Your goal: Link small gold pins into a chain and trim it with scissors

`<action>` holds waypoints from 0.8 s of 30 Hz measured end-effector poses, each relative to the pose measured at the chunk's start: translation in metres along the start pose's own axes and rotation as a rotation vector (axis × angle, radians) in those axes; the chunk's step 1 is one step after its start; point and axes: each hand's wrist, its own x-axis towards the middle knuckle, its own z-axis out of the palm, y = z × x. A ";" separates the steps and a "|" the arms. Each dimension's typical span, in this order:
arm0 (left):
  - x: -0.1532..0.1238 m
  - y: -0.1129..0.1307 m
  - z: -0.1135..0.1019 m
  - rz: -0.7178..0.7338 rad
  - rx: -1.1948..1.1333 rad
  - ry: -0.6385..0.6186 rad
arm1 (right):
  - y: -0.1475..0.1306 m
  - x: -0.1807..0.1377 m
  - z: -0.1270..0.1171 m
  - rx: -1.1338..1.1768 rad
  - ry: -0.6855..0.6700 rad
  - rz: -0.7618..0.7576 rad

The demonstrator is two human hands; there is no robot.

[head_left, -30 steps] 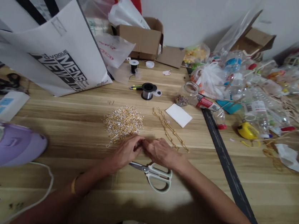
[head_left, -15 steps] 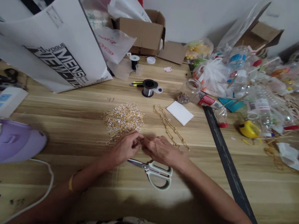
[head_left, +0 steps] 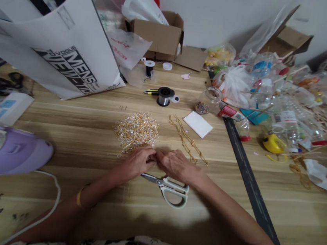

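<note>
My left hand (head_left: 137,162) and my right hand (head_left: 173,163) meet fingertip to fingertip on the wooden table (head_left: 91,130), pinching something small between them; what it is stays hidden by the fingers. Just beyond my left hand lies a heap of small gold and clear pieces (head_left: 136,129). Two gold chains (head_left: 186,141) stretch away from my right hand. White-handled scissors (head_left: 168,186) lie shut on the table right below both hands.
A purple iron (head_left: 6,152) with its white cord sits at the left. A wire spool (head_left: 165,96), a white card (head_left: 198,124), a glass jar (head_left: 205,101), a black ruler (head_left: 248,175), a printed bag (head_left: 64,56), cardboard boxes and plastic clutter fill the back and right.
My hands stay together at the same spot, with only small finger movements. The view shifted slightly.
</note>
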 end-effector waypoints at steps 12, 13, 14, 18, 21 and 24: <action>0.000 -0.016 0.011 0.014 -0.169 0.025 | 0.007 0.002 -0.005 0.130 0.020 0.045; 0.001 -0.018 0.012 0.015 -0.201 0.032 | 0.009 0.003 -0.004 0.177 0.034 0.052; 0.001 -0.021 0.014 0.013 -0.231 0.033 | 0.011 0.004 -0.002 0.227 0.058 0.050; 0.003 -0.028 0.019 -0.022 -0.287 0.030 | 0.017 0.008 0.004 0.424 0.165 0.008; 0.003 -0.030 0.019 -0.038 -0.304 0.022 | 0.021 0.009 0.006 0.562 0.189 0.004; 0.003 -0.028 0.017 -0.037 -0.318 0.010 | 0.023 0.009 0.004 0.652 0.173 0.018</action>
